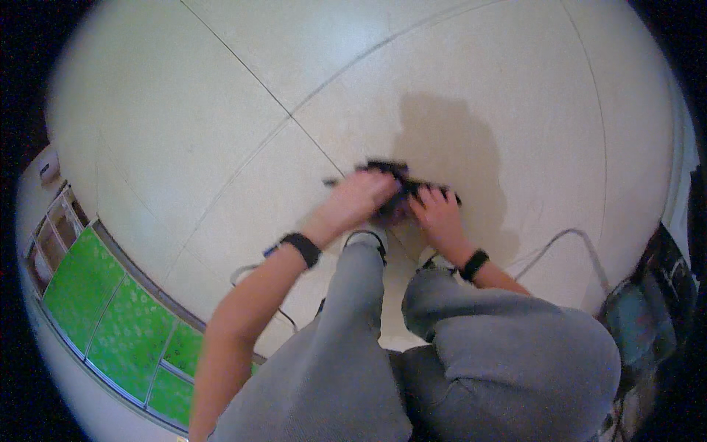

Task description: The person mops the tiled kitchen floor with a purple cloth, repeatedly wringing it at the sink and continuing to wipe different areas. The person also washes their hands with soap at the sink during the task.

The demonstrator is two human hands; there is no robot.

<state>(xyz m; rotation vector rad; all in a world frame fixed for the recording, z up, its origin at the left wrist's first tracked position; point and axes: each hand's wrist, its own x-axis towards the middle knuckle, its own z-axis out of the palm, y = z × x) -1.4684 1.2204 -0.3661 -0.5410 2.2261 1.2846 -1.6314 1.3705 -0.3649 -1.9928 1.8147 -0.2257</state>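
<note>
Just in front of my feet, a dark object (395,207) with bar-like black parts is low over the tiled floor (248,143). Motion blur hides what it is exactly. My left hand (367,190) curls over its upper left side, and a short dark end sticks out beyond the wrist. From the right, the fingers of my right hand (439,215) bend over a black bar of the same object. Both wrists wear black bands. The palms and the object's underside are hidden.
My shoes (367,238) and grey-trousered legs (359,309) are close below the hands. A grey cable or hose (574,231) loops on the right, near dark items (640,315). Green cabinet fronts (110,315) and a rack (58,232) line the left.
</note>
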